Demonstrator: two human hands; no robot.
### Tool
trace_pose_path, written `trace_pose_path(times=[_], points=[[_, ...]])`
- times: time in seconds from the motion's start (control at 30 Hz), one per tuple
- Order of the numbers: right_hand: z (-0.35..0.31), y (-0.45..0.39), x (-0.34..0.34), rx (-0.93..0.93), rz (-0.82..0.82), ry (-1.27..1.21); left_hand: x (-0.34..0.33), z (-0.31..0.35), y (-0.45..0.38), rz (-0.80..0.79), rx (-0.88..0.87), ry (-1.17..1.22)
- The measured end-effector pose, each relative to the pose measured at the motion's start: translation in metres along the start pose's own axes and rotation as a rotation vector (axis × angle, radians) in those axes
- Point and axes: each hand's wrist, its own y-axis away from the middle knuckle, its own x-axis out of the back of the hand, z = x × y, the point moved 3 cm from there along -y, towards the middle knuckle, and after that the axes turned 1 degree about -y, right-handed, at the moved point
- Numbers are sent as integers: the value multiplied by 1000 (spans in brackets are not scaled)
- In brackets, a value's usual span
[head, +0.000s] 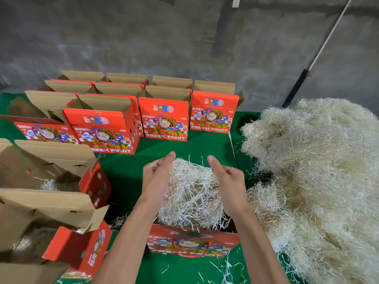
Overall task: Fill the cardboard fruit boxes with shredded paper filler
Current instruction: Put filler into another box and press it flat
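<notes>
A clump of white shredded paper (pixel 190 193) is pressed between my two hands, just above the open top of a red "FRESH FRUIT" box (pixel 192 240) at the bottom centre. My left hand (pixel 158 175) lies against the clump's left side with its fingers fairly straight. On the right side, my right hand (pixel 227 181) presses in with the thumb pointing up. The clump's lower strands hang into the box. A large heap of shredded paper (pixel 320 181) lies to the right.
Two open boxes (pixel 61 181) at the left hold a little filler. Several more open red boxes (pixel 164 119) stand in rows at the back on the green table cover (pixel 184 146). A grey wall and a leaning pole (pixel 320 52) are behind.
</notes>
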Motion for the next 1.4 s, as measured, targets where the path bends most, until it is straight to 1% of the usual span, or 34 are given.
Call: trace_pose_path(times=[0.1, 0.17, 0.23, 0.37, 0.43, 0.5, 0.57, 0.6, 0.67, 0.77, 0.83, 0.9, 1.0, 1.03, 1.1, 1.13, 1.2, 1.27, 1.33, 1.4], points=[[4, -1, 18, -93, 90, -21, 20, 0, -7, 58, 72, 85], [6, -5, 33, -167, 123, -50, 32, 0, -13, 89, 77, 99], [4, -2, 39, -169, 118, -75, 35, 1, -13, 66, 89, 47], [-7, 12, 38, -46, 154, -35, 31, 2, -10, 8, 57, 40], [-2, 15, 42, -115, 147, 10, 34, -3, -10, 3, 100, 15], [7, 13, 46, -237, 71, 47, 37, -9, -8, -62, 152, -63], [12, 11, 42, -360, -134, 94, 38, -18, -8, -172, 197, -126], [16, 9, 40, -386, -218, 130, 39, -22, -9, -226, 195, -175], [23, 4, 37, -379, -298, 234, 43, -28, -9, -313, 145, -369], [24, 4, 31, -277, -296, 321, 48, -37, -6, -428, 88, -641], [20, 7, 27, -238, -298, 327, 51, -41, -5, -507, 134, -734], [18, 7, 25, -232, -312, 334, 53, -39, -4, -515, 153, -842], [24, 3, 25, -248, -286, 355, 51, -33, -2, -446, 22, -1093], [26, 1, 24, -254, -289, 370, 47, -32, -2, -453, -15, -1144], [28, -4, 21, -278, -325, 407, 35, -30, 2, -563, -13, -1201], [29, -8, 19, -292, -364, 448, 27, -31, 3, -642, 2, -1249], [31, -14, 11, -290, -502, 594, 10, -39, 0, -777, 19, -1412], [35, -19, 1, -253, -658, 735, -5, -54, -12, -857, 42, -1544], [43, -23, -8, -234, -782, 864, -17, -68, -23, -925, 52, -1604], [54, -29, -18, -223, -866, 1002, -26, -81, -31, -997, -1, -1590]])
